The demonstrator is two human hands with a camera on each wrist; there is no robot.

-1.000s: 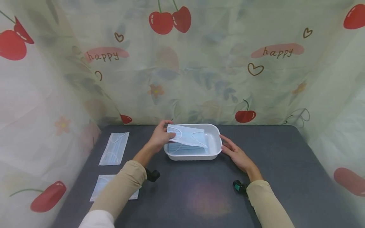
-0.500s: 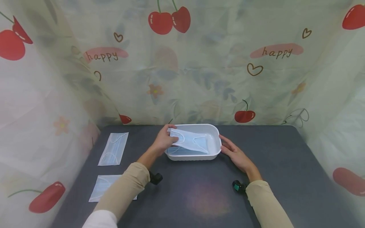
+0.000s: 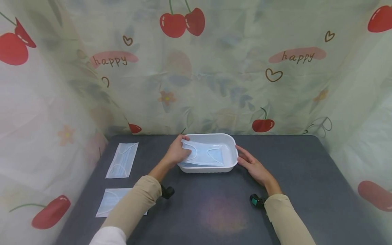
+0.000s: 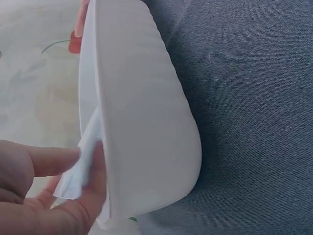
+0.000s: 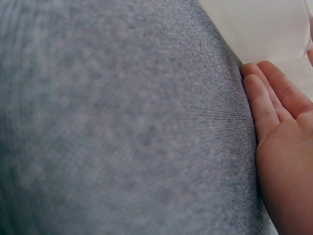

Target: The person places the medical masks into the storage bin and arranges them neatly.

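Observation:
My left hand [image 3: 177, 151] pinches one end of a pale blue face mask [image 3: 205, 154] between thumb and fingers, at the left end of a white plastic tray [image 3: 211, 170]. The mask's far end lies inside the tray, covering most of what is beneath it. In the left wrist view the thumb and fingers hold the mask [image 4: 85, 161] over the tray's rim. At the tray's opposite end, my right hand [image 3: 255, 167] rests its extended fingertips against the outer wall. The right wrist view has those fingers [image 5: 261, 105] nearly straight beside the tray [image 5: 266, 29].
Two more face masks lie flat on the dark grey table at the left: one lengthwise [image 3: 122, 160], and a nearer one [image 3: 111, 200] partly hidden by the left sleeve [image 3: 133, 200]. A printed curtain [image 3: 214, 85] hangs behind and along both sides.
My left hand has shifted slightly right and down, lowering the face mask from above the tray into it. The right hand has stayed at the tray's end.

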